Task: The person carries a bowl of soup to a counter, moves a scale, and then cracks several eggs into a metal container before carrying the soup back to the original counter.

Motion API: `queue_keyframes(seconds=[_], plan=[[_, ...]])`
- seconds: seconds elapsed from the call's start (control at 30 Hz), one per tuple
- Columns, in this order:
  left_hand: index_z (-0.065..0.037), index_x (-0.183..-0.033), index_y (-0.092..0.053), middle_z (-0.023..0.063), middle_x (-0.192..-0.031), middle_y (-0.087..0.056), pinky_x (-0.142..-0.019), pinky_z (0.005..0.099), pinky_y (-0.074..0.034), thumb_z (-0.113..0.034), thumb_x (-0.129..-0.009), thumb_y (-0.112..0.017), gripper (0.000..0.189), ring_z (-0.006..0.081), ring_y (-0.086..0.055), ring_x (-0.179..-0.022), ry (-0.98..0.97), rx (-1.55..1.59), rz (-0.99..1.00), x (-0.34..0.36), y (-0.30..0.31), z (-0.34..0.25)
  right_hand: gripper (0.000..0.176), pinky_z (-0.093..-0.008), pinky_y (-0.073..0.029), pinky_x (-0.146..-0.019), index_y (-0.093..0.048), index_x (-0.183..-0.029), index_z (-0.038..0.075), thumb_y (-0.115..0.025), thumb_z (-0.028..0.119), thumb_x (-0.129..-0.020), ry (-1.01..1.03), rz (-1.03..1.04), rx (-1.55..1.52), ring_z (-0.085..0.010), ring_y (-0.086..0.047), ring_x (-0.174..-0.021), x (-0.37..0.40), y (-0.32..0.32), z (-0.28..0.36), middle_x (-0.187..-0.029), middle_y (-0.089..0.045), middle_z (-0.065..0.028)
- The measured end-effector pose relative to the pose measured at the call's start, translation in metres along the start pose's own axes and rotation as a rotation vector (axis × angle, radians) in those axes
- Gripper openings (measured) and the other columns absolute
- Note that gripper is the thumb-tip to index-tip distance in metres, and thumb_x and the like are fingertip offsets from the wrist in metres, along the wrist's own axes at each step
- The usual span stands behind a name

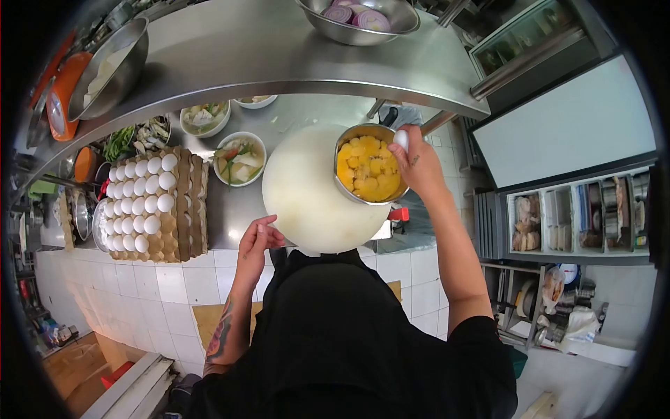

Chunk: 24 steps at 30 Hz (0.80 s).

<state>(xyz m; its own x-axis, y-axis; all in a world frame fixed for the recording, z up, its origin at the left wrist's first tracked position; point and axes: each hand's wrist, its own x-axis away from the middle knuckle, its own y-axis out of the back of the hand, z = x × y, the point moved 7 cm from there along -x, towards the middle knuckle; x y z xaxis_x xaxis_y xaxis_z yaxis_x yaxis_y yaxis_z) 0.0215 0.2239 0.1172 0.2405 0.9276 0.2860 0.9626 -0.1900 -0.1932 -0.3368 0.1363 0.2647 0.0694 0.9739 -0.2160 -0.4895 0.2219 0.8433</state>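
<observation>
My right hand (pixel 419 162) holds a white egg (pixel 400 140) at the right rim of a metal saucepan (pixel 338 178). Many yellow egg yolks (pixel 368 167) fill the pan, which stands on a round white cutting board (pixel 300 188). The pan's black handle points away from me. My left hand (pixel 259 239) is empty, fingers loosely apart, by the board's lower left edge. To its left, white eggs (pixel 143 185) sit in a stack of cardboard egg trays (pixel 185 202); several cups of the top tray hold none.
Bowls of soup with vegetables (pixel 239 159) stand behind the board. Above runs a steel shelf (pixel 279 56) bearing a bowl of cut red onions (pixel 359 17) and an orange scale (pixel 66 98). A red-handled tool (pixel 398 214) lies at the board's right. An open refrigerated counter (pixel 572 216) is farther right.
</observation>
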Motion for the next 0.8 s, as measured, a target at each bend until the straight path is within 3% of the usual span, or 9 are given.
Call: queue_keyframes(seconds=[0.3, 0.5, 0.6, 0.8], plan=[[-0.004, -0.142, -0.050, 0.0078, -0.095, -0.064, -0.084, 0.0309, -0.052, -0.039, -0.111, -0.033, 0.050, 0.0155, -0.063, -0.085, -0.049, -0.014, 0.009, -0.003, -0.012, -0.002, 0.046, -0.0489, -0.052, -0.073, -0.050, -0.121, 0.006, -0.066, 0.039, -0.094, 0.087, -0.047, 0.043, -0.0452, -0.066, -0.089, -0.003, 0.006, 0.017, -0.097, -0.067, -0.0240], [-0.005, -0.153, -0.037, 0.0086, -0.099, -0.064, -0.086, 0.0320, -0.052, -0.044, -0.110, -0.031, 0.059, 0.0166, -0.065, -0.088, -0.050, 0.006, 0.106, -0.003, -0.032, -0.002, 0.048, -0.0481, -0.051, -0.075, -0.050, -0.121, 0.007, -0.076, 0.029, -0.088, 0.083, -0.060, -0.032, -0.0450, -0.065, -0.092, -0.003, 0.016, 0.025, -0.102, -0.066, -0.0237], [-0.008, -0.154, -0.037, 0.0089, -0.102, -0.064, -0.086, 0.0309, -0.053, -0.041, -0.110, -0.033, 0.055, 0.0147, -0.064, -0.088, -0.039, 0.028, 0.108, -0.001, -0.035, 0.006, 0.046, -0.0480, -0.051, -0.075, -0.050, -0.121, 0.007, -0.075, 0.028, -0.089, 0.139, -0.075, 0.032, -0.0448, -0.065, -0.092, -0.005, 0.009, 0.021, -0.104, -0.066, -0.0229], [-0.007, -0.155, -0.035, 0.0089, -0.105, -0.063, -0.087, 0.0305, -0.050, -0.046, -0.109, -0.032, 0.060, 0.0148, -0.063, -0.090, -0.013, 0.005, 0.085, 0.012, -0.038, 0.016, 0.044, -0.0476, -0.052, -0.077, -0.051, -0.123, 0.008, -0.074, 0.025, -0.090, 0.065, 0.015, -0.007, -0.0450, -0.065, -0.094, -0.001, -0.005, 0.018, -0.105, -0.066, -0.0235]])
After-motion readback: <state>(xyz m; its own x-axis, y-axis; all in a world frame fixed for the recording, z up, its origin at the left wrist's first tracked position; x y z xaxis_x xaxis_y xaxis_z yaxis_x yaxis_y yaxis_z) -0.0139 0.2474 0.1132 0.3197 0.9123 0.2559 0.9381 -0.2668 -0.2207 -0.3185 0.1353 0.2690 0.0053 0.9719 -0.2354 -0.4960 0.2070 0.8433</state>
